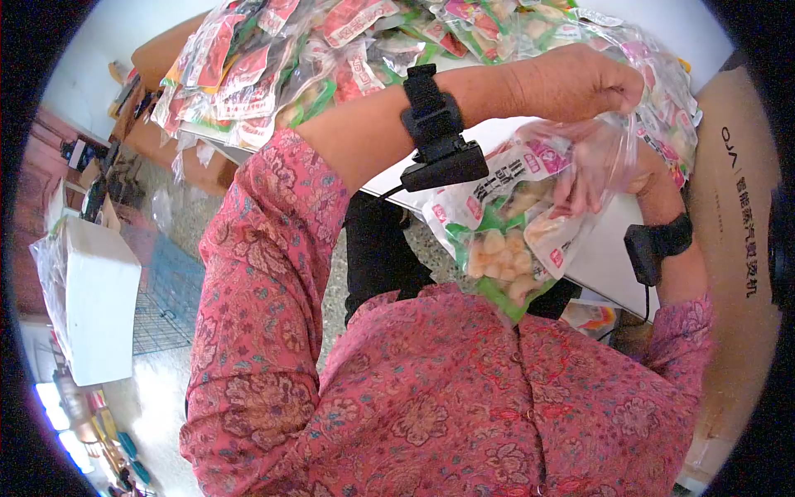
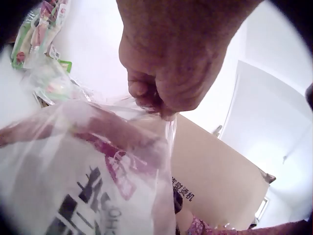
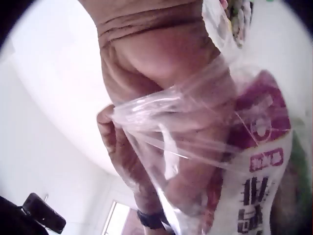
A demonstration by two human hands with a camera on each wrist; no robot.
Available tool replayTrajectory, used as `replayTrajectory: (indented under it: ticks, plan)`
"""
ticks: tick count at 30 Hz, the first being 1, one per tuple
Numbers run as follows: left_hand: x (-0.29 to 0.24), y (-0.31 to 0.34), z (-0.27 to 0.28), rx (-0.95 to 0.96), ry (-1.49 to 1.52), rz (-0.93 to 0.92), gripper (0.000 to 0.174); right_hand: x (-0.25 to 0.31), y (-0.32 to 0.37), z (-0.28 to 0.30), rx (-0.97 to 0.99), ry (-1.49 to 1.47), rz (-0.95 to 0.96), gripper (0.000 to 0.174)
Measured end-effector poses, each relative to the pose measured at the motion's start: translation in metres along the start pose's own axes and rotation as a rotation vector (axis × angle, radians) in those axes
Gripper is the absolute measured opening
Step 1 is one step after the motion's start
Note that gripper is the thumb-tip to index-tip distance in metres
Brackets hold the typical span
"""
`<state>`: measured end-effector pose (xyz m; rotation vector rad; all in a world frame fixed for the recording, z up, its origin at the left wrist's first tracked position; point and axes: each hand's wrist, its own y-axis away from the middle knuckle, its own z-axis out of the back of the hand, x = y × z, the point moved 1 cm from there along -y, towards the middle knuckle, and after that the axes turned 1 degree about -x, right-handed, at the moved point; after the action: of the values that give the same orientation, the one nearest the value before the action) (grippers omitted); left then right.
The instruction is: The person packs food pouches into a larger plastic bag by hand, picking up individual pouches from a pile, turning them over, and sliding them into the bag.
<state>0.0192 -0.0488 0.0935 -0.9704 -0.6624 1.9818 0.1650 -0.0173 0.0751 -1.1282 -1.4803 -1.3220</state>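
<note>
My left hand [image 1: 609, 87] pinches the gathered edge of a clear plastic bag [image 2: 146, 122]; in the left wrist view this hand [image 2: 168, 73] has its fingers curled tightly. Inside the clear film is my right hand [image 1: 584, 178], its fingers fairly straight and lying against a printed packet [image 1: 513, 178] with pale round pieces in its lower window. The packet's lower end hangs above the lap. In the right wrist view, film stretches over the right hand [image 3: 195, 117], with the packet [image 3: 264, 156] beside it. The film hides part of its fingertips.
Many packets [image 1: 356, 41] lie heaped along the far side of the white table [image 1: 613, 257], up to the right. A large cardboard box [image 1: 733, 248] stands close at the right. Off to the left are a white foam box [image 1: 99, 302] and a wire cage [image 1: 166, 319].
</note>
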Motion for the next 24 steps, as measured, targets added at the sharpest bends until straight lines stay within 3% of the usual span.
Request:
replayTrajectory:
  ticks: [1,3,5,7,9,11,13,18,20,24]
  plan:
    - [0.000,0.000,0.001,0.014,-0.006,0.023,0.012,-0.001,0.007,0.005,-0.009,-0.001,0.003,0.055]
    - [0.004,0.000,0.003,0.018,-0.020,0.055,0.011,0.007,0.021,0.013,-0.432,0.046,0.010,0.050]
    - [0.011,0.000,0.003,0.025,-0.032,0.075,0.011,0.006,0.031,0.022,-0.489,0.116,0.045,0.048]
    - [0.024,0.002,-0.001,-0.032,-0.095,0.102,0.010,0.001,0.039,0.025,-0.499,0.207,0.207,0.049]
    - [0.031,0.002,-0.004,-0.063,-0.071,0.121,0.011,0.001,0.038,0.018,-0.637,0.357,0.151,0.041]
    - [0.040,0.002,-0.004,-0.117,-0.026,0.180,0.011,-0.012,0.034,0.032,-0.832,0.538,0.243,0.032]
    - [0.049,0.000,-0.005,-0.139,0.040,0.246,0.012,-0.013,0.028,0.035,-0.912,0.467,0.350,0.023]
    - [0.063,0.001,-0.018,-0.220,0.341,0.419,0.011,-0.031,0.010,0.052,-1.030,0.584,0.366,0.018]
    - [0.064,0.005,-0.020,-0.223,0.434,0.485,0.009,-0.034,0.006,0.050,-0.927,0.392,0.346,0.018]
    - [0.073,0.013,-0.025,-0.263,0.590,0.620,0.005,-0.041,0.008,0.056,-0.911,0.326,0.310,0.023]
